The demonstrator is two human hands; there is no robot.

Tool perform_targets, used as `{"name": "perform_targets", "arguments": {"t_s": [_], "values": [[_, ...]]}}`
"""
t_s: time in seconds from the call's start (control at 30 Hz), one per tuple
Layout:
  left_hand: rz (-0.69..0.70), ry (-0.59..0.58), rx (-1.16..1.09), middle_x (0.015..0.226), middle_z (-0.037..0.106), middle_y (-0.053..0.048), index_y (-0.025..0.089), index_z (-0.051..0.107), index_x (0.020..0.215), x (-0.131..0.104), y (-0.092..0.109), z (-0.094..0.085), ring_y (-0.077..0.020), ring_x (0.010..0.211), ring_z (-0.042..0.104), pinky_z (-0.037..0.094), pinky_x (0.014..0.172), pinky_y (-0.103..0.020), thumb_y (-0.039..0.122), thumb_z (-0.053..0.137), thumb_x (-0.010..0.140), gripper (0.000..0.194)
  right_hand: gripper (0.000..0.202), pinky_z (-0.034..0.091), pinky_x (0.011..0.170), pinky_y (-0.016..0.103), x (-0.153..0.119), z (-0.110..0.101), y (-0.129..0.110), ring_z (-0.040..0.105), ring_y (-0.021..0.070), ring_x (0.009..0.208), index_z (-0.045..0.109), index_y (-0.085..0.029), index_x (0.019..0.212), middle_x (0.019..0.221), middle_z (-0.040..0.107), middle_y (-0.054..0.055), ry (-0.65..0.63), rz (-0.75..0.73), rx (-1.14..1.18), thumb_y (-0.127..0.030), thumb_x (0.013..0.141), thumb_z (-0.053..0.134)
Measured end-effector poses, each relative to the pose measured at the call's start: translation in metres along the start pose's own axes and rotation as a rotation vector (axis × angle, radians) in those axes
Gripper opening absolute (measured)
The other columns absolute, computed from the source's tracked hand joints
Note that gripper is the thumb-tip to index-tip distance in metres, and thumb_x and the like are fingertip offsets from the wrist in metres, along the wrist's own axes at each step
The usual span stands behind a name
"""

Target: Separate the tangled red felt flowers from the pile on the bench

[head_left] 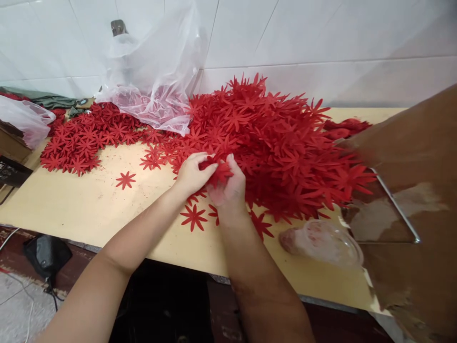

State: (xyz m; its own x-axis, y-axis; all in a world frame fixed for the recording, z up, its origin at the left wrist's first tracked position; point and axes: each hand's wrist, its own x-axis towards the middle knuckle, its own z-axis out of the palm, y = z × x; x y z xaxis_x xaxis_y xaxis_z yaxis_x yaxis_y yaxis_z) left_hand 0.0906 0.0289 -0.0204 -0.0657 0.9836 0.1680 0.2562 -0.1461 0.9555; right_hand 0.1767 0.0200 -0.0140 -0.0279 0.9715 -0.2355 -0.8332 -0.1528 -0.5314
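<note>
Red star-shaped petal pieces [219, 172] are held between my two hands at the middle of the table. My left hand [194, 176] has its thumb and fingers closed on their left side. Cupped under and to the right of them is my right hand [230, 186], its fingers partly hidden by the pieces. A large heap of the same red pieces [271, 143] rises just behind and to the right. Single pieces lie flat near my forearms, one [193, 217] below my left hand and another [125, 180] farther left.
A clear plastic bag [153, 95] stands against the tiled wall, by a smaller red pile [82, 138]. A transparent plastic container [321, 243] lies at the right of the pale table [143, 214]. A brown cardboard box [421, 200] borders the right side. A white bag [26, 116] sits far left.
</note>
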Motion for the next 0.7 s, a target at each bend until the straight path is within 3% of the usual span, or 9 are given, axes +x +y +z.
{"name": "perform_targets", "arguments": {"t_s": [0.13, 0.23, 0.37, 0.53, 0.7], "values": [[0.034, 0.053, 0.118, 0.087, 0.066, -0.004, 0.018, 0.065, 0.075, -0.001, -0.008, -0.011, -0.0154, 0.087, 0.06, 0.044, 0.087, -0.029, 0.021, 0.053, 0.078, 0.012, 0.021, 0.055, 0.078, 0.025, -0.008, 0.005, 0.007, 0.065, 0.0082, 0.077, 0.062, -0.021, 0.079, 0.079, 0.069, -0.004, -0.13, -0.015, -0.068, -0.036, 0.084, 0.049], [0.052, 0.105, 0.22, 0.075, 0.06, -0.002, 0.018, 0.059, 0.065, -0.005, -0.005, -0.019, -0.0143, 0.077, 0.055, 0.043, 0.077, -0.026, 0.02, 0.053, 0.077, 0.013, 0.004, 0.053, 0.083, 0.026, -0.01, 0.004, 0.013, 0.064, 0.0078, 0.074, 0.061, -0.02, 0.076, 0.076, 0.068, -0.005, -0.2, 0.01, -0.14, -0.024, 0.076, 0.06], [0.014, 0.149, 0.214, 0.067, 0.052, 0.002, 0.018, 0.051, 0.061, -0.007, -0.007, -0.022, -0.0112, 0.066, 0.048, 0.038, 0.067, -0.024, 0.018, 0.055, 0.074, 0.014, 0.011, 0.054, 0.065, 0.018, -0.007, 0.0, 0.017, 0.063, 0.0061, 0.063, 0.062, -0.015, 0.075, 0.069, 0.068, -0.004, -0.131, 0.066, -0.218, -0.01, 0.065, 0.065], [-0.123, 0.186, -0.117, 0.058, 0.048, 0.005, 0.017, 0.047, 0.06, -0.004, -0.015, -0.02, -0.0076, 0.057, 0.043, 0.038, 0.061, -0.021, 0.037, 0.06, 0.075, 0.028, 0.013, 0.045, 0.04, 0.016, 0.0, -0.006, 0.016, 0.056, 0.007, 0.045, 0.059, -0.017, 0.072, 0.056, 0.064, -0.007, 0.036, 0.117, -0.301, -0.01, 0.062, 0.065], [-0.225, 0.13, -0.515, 0.069, 0.06, 0.003, 0.016, 0.055, 0.072, -0.007, -0.009, -0.021, -0.0073, 0.063, 0.054, 0.045, 0.07, -0.022, 0.029, 0.064, 0.073, 0.016, 0.01, 0.05, 0.047, 0.021, 0.003, -0.008, 0.017, 0.054, 0.0071, 0.042, 0.058, -0.017, 0.068, 0.053, 0.062, -0.007, 0.076, -0.002, -0.373, -0.009, 0.062, 0.061]]}}
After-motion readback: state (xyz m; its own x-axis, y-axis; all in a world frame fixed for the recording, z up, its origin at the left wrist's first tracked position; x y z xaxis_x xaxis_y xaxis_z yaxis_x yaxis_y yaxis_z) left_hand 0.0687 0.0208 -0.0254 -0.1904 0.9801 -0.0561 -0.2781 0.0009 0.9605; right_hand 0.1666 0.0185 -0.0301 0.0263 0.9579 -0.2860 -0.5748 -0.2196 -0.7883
